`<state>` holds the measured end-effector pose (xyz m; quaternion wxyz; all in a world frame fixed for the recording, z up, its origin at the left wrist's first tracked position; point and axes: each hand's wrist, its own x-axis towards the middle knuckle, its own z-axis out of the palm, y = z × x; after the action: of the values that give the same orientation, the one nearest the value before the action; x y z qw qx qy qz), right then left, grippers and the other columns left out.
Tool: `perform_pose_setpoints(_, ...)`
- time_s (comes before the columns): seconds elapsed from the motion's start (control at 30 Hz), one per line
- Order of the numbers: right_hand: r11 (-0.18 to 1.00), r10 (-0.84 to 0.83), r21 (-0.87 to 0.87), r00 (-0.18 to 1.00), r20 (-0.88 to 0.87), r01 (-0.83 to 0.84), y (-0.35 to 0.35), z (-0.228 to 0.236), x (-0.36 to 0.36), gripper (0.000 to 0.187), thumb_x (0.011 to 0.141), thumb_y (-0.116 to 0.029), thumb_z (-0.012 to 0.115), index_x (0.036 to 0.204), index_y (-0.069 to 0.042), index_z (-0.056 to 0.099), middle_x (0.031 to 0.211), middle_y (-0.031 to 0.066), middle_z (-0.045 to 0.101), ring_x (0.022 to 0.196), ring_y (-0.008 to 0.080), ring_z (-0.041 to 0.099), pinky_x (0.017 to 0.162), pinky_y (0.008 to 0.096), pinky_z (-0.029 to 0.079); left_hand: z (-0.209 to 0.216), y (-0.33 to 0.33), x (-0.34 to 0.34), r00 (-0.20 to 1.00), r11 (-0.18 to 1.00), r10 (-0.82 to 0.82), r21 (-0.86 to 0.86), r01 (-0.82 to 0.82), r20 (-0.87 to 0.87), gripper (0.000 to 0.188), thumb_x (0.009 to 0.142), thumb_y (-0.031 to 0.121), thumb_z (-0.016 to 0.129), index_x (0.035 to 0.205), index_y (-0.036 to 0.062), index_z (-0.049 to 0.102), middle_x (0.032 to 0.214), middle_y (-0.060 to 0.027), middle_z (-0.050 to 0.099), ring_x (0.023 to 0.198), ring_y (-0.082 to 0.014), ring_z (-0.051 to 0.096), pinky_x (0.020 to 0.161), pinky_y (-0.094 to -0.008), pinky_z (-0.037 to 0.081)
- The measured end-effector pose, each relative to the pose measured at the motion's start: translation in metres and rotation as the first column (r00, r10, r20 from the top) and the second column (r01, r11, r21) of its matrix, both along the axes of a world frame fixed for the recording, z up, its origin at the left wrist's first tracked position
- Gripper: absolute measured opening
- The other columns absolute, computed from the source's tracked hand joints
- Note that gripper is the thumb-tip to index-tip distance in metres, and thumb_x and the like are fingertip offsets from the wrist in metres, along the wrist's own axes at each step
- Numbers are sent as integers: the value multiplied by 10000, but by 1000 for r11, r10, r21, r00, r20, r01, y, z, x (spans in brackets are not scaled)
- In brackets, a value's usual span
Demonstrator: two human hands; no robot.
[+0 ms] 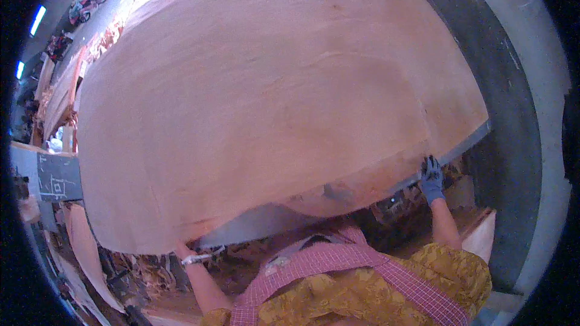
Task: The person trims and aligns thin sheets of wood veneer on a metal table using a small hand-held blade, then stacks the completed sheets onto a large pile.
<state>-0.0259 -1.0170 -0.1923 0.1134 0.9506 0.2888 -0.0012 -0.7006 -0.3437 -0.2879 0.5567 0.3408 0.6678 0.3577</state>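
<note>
A broad, thin sheet of wood veneer [272, 102], pinkish brown with a wavy near edge, spreads across the work surface in front of me. My right hand [431, 178], in a grey-blue glove with dark fingertips, rests at the sheet's near right edge. Its fingers are stretched out onto the edge. My left hand [182, 249] is at the near left edge, with a light band around the wrist. The veneer seems to cover its fingers, so their shape is hidden. Between the hands, a grey surface [260, 224] shows below the veneer's uneven edge.
Veneer scraps [154, 278] lie low in front of me, under the near edge. At the left stands a dark grey panel [59, 178] with chalk-like marks. Further off are a motorbike [86, 9] and long wooden pieces. Grey floor [501, 96] runs along the right.
</note>
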Motion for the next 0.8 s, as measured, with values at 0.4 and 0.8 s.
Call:
perform_pose_setpoints(0.4,834,539,301,798,-268,-462,214,26,4,355,804,-329,736,1107,-164,652,1195,99,610,1102,319,580,875,428,529,62,-94,86,982,990,-131,30,137,-136,407,873,317,698,1107,6,582,922,-98,614,761,-243,621,665,-398,565)
perform_pose_setpoints(0.8,681,732,365,584,-352,-634,221,56,32,269,811,-333,737,964,-134,637,1038,90,628,934,332,619,739,447,532,65,-124,168,809,897,432,-283,-339,399,251,914,299,658,988,77,567,894,-58,565,843,-194,584,717,-380,541)
